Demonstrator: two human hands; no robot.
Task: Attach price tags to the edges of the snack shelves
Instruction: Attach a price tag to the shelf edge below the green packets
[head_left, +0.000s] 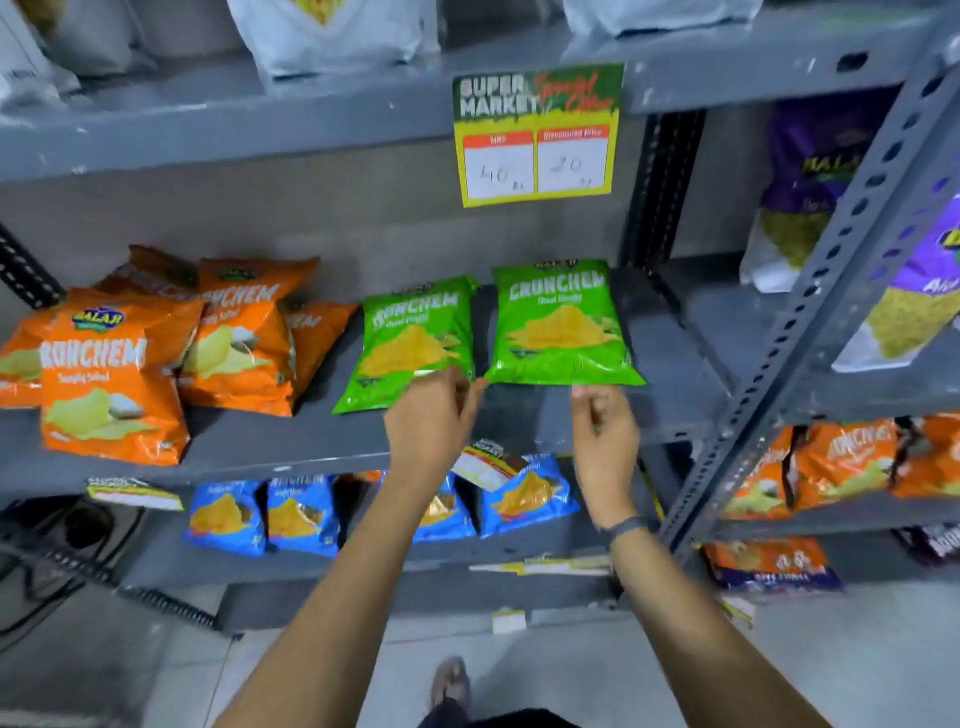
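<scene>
A yellow and green price tag (537, 135) reading 40 and 20 hangs from the upper shelf edge (260, 135). On the middle shelf (291, 447) lie two green snack bags (561, 327) and several orange ones (114, 384). My left hand (431, 415) and my right hand (605, 431) hover over that shelf's front edge, just in front of the green bags. Both have their fingertips pinched together, and I see nothing in them. Between and below the hands a second price tag (488, 465) hangs tilted under the shelf edge. A third tag (135, 493) sits further left on the same edge.
Blue snack bags (301, 514) fill the shelf below, which has tags (550, 566) along its edge. A perforated grey upright (810, 312) separates a neighbouring rack with purple bags (815, 182) and orange bags (841, 462). White bags (332, 36) stand on top. Cables (52, 561) lie at lower left.
</scene>
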